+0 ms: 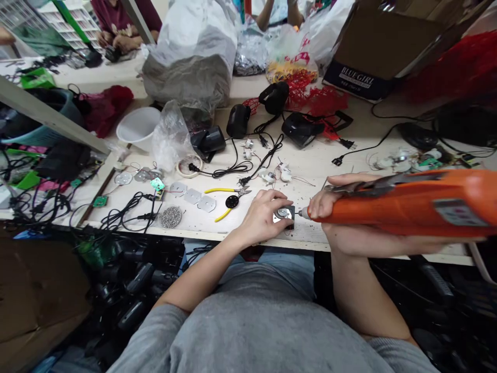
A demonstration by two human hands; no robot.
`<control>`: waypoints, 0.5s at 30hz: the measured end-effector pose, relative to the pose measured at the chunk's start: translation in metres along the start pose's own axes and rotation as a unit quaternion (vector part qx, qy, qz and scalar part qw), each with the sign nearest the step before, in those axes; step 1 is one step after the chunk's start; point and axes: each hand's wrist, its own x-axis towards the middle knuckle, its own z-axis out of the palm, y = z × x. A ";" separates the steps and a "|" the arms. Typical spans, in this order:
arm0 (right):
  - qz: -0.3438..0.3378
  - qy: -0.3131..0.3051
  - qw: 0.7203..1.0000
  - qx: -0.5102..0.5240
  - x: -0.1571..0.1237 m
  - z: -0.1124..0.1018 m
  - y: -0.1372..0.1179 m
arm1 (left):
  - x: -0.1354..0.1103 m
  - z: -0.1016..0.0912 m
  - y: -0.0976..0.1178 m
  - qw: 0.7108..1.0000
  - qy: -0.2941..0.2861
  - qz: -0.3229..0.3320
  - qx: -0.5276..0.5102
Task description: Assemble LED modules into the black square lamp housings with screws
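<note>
My left hand (263, 215) is closed on a small black part with a silvery round plate (284, 214), holding it down at the near edge of the workbench (217, 223). My right hand (349, 207) grips an orange electric screwdriver (411, 203) lying nearly level, its tip touching the right side of that part. Yellow-handled pliers (227, 198) lie just left of my left hand.
Small metal plates (194, 197), green circuit boards (157, 184), black cables (240, 166), black lamp housings (237, 120), a white bowl (137, 127) and plastic bags (194, 52) crowd the bench. A pile of screws (171, 216) sits near the front edge. Other people sit at the far side.
</note>
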 end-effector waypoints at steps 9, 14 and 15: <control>0.033 0.018 0.999 0.006 -0.002 -0.002 0.034 | -0.001 0.011 -0.009 0.999 -0.018 -0.029 0.027; 0.025 -0.013 0.999 0.042 -0.002 -0.006 0.035 | -0.002 0.003 -0.008 0.999 -0.020 -0.024 -0.036; 0.022 -0.021 0.998 0.046 -0.001 -0.007 0.036 | -0.001 0.003 -0.008 0.998 -0.014 -0.027 -0.052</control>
